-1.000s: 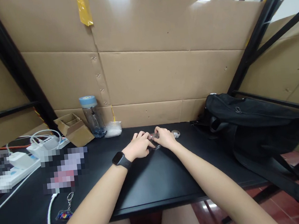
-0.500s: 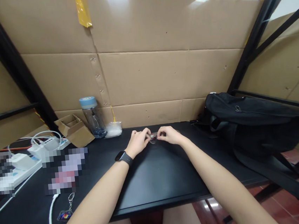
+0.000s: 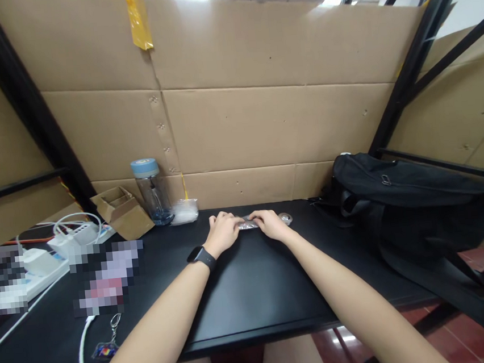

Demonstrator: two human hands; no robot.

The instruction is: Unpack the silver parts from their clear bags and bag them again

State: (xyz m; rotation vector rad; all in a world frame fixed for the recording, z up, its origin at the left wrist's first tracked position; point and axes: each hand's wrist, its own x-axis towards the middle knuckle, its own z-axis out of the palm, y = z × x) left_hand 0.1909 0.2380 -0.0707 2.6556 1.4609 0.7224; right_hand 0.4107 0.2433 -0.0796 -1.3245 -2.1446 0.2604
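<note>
Both my hands meet over the far middle of the black tabletop (image 3: 255, 277). Between them lies a small shiny clear plastic packet (image 3: 247, 224); what it contains is too small to make out. My left hand (image 3: 224, 230), with a dark watch (image 3: 201, 256) on its wrist, presses its fingers on the packet's left end. Fingers curled, my right hand (image 3: 270, 224) grips the right end. Just beyond the right hand sits a small round clear item (image 3: 286, 218), perhaps a tape roll, partly hidden by the hand.
To the left stand an opened cardboard box (image 3: 125, 212), a blue-lidded bottle (image 3: 153, 193) and a clear plastic packet (image 3: 185, 211). A power strip (image 3: 49, 268) and a keychain (image 3: 106, 348) lie nearer. On the right rests a black bag (image 3: 415, 199). Cardboard panels (image 3: 236, 125) close the back.
My hands have flattened the plastic packet, which now shows as a wider shiny strip between them. My right hand has shifted slightly left, and the round item beside it shows more.
</note>
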